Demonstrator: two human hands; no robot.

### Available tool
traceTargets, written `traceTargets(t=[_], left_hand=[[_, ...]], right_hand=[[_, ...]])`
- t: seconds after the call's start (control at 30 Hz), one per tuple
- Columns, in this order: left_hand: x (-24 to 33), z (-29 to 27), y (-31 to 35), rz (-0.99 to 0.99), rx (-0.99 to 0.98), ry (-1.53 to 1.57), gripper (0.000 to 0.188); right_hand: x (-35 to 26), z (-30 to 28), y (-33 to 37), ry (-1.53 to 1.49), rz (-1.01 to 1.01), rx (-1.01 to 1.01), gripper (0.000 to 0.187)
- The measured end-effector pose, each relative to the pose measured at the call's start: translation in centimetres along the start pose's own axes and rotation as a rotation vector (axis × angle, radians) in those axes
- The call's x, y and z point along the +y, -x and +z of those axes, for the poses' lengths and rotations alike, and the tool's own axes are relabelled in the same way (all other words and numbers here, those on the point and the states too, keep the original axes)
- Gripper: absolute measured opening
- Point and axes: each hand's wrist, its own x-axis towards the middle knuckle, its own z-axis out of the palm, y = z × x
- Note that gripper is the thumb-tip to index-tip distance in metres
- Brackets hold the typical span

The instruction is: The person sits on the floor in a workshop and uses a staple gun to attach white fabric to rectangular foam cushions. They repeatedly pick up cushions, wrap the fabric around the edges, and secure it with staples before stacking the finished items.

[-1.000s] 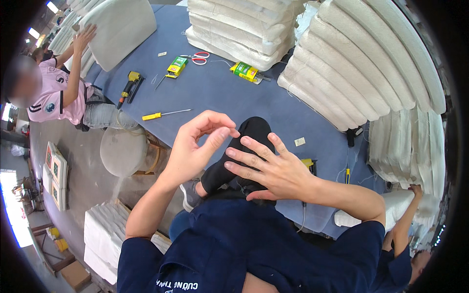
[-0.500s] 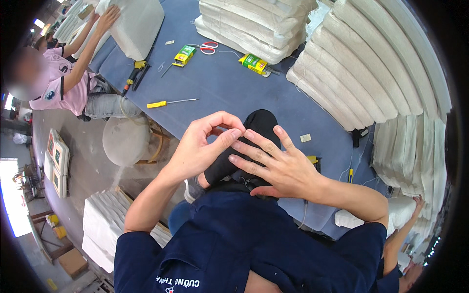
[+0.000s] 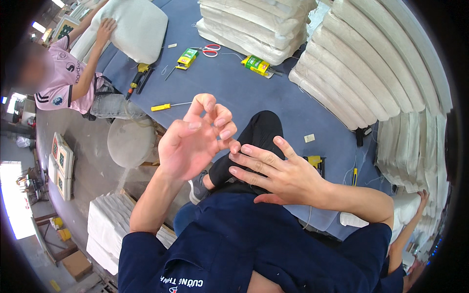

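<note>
My left hand (image 3: 188, 146) is raised above my lap with the palm turned up and its fingers loosely curled apart. Nothing shows in it. Back upward, my right hand (image 3: 288, 173) has its fingers spread and holds nothing visible. The fingertips of both hands meet or nearly meet over my black-trousered leg (image 3: 261, 134). Just beyond my left hand, a yellow-handled screwdriver (image 3: 161, 107) lies on the blue-grey table (image 3: 215, 80), its shaft partly hidden by the fingers. Beside my right hand is a yellow and black tool (image 3: 315, 161), partly covered.
White cushion pads stand in stacks (image 3: 251, 27) and a long leaning row (image 3: 351, 68). Red-handled scissors (image 3: 211, 50), green-yellow packets (image 3: 187, 58) and a yellow-black air tool (image 3: 139, 78) lie across the table. At left, a co-worker (image 3: 73, 80) handles a white cushion (image 3: 137, 31); another person's arm (image 3: 410, 219) reaches in at right.
My left hand has turned from a thumb-and-finger pinch near the right fingertips to palm up with fingers apart. My right hand stays spread. The co-worker's cushion has tilted.
</note>
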Motion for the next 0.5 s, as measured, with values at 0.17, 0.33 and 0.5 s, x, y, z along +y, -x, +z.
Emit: traceTargets(t=[0.17,0.33,0.5], left_hand=[[0.2,0.1,0.4,0.01,0.029,-0.008,0.034],[0.4,0.1,0.9,0.027,0.044,0.028,0.034],[0.4,0.6,1.4,0.051,0.044,0.019,0.036]], right_hand=[[-0.2,0.0,0.0,0.013,0.003,0.01,0.106],[-0.2,-0.3,0.1,0.047,0.015,0.019,0.106],[-0.2,0.1,0.2,0.049,0.034,0.04,0.109]])
